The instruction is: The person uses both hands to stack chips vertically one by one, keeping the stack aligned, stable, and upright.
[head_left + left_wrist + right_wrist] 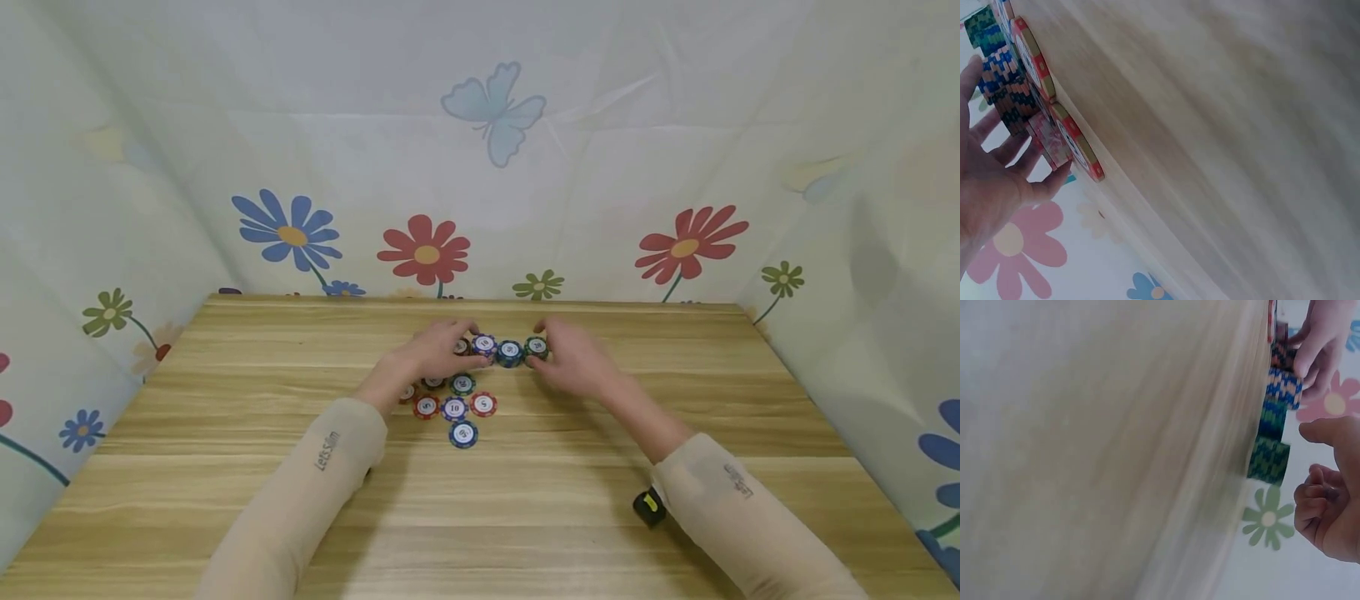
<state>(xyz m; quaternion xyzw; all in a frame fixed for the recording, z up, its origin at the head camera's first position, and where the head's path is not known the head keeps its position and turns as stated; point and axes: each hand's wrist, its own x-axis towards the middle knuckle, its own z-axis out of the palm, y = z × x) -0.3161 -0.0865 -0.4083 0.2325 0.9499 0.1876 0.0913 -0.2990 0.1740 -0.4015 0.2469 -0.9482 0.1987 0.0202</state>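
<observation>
Stacks of poker chips stand in a row near the table's back. My left hand (433,350) curves over the row's left part, its thumb before a blue-and-white stack (484,343) and a finger behind it. In the left wrist view, its other fingers touch a black-and-orange stack (1012,107) and a red stack (1050,139). To the right stand a dark blue-green stack (510,352) and a green stack (536,346). My right hand (573,357) spans the green stack with thumb and finger apart; the right wrist view shows a gap between hand and chips.
Several loose chips lie flat in front of the row, among them a blue chip (463,433) and a red chip (483,404). A small black object with a yellow mark (649,506) lies by the right sleeve. A flowered cloth (345,150) hangs behind the table.
</observation>
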